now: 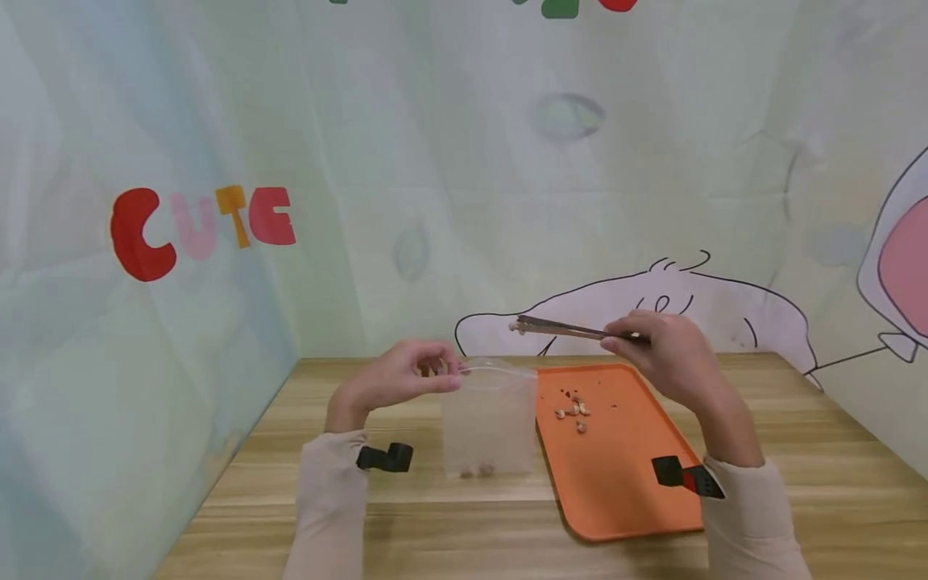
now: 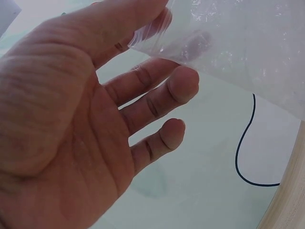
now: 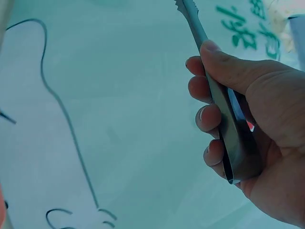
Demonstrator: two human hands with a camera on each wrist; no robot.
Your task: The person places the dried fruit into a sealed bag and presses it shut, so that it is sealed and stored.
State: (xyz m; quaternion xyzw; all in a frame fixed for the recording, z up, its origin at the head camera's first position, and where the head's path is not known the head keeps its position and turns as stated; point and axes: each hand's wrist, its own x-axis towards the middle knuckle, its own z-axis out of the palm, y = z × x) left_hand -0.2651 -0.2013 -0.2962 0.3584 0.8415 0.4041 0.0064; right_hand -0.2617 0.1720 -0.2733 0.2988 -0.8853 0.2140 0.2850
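My left hand (image 1: 409,374) pinches the top left corner of a clear zip bag (image 1: 487,427) between thumb and index finger, the other fingers loosely bent in the left wrist view. The bag hangs upright with a few small brown pieces (image 1: 477,469) at its bottom. My right hand (image 1: 670,354) grips metal tongs (image 3: 233,138) with toothed tips. Small nut-like pieces (image 1: 516,327) sit at the tips of the tongs, above and slightly right of the bag's mouth. More nut-like pieces (image 1: 582,409) lie on the orange tray (image 1: 616,483).
The tray rests on a wooden table (image 1: 428,532), right of the bag. Behind the table hangs a pale printed cloth (image 1: 406,161) with letters and a cartoon drawing. Each wrist wears a black camera strap, the left one (image 1: 384,457) close to the bag.
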